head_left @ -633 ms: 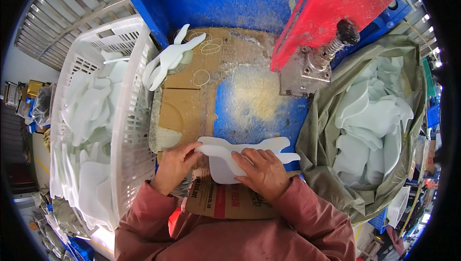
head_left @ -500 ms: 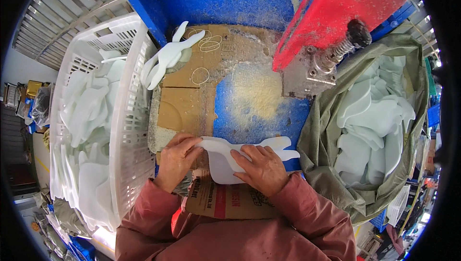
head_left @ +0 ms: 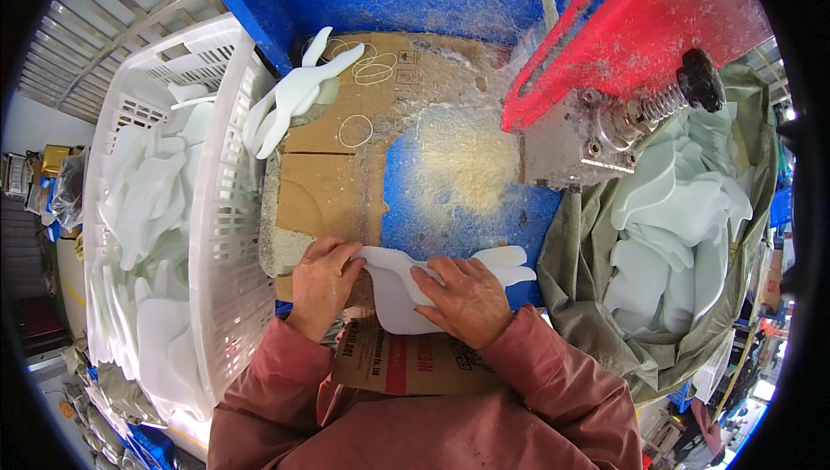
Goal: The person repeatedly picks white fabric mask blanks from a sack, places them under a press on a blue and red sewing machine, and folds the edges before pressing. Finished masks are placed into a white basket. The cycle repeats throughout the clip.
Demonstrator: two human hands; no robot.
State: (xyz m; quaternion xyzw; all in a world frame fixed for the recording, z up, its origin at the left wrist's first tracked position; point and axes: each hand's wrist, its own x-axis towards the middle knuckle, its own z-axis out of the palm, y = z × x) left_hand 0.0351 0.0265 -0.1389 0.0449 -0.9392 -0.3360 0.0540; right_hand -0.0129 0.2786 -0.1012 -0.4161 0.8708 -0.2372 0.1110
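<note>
Between my two hands, just above the near edge of the bench, is a white smooth curved piece (head_left: pixel 399 301) with a broad flap and two narrow prongs pointing right. It may be more than one layer; I cannot tell. My left hand (head_left: pixel 322 287) pinches its left tip between thumb and fingers. Across its middle lies my right hand (head_left: pixel 467 299), fingers on top and thumb lower down on the flap. A few similar white pieces (head_left: pixel 298 94) rest at the bench's far left, beside thin pale loops (head_left: pixel 355 131).
A red machine arm (head_left: pixel 640 46) with a metal block (head_left: pixel 562 154) and spring overhangs the right of the bench. Pale dust (head_left: pixel 467 163) covers the blue surface. White pieces fill a white slatted basket (head_left: pixel 216 245) at left and a grey-green sack (head_left: pixel 566 254) at right. Cardboard (head_left: pixel 333 193) covers the bench's left.
My right hand has shifted slightly left along the white piece, while my left hand keeps its pinch. The view has moved a little, so the machine arm appears farther right.
</note>
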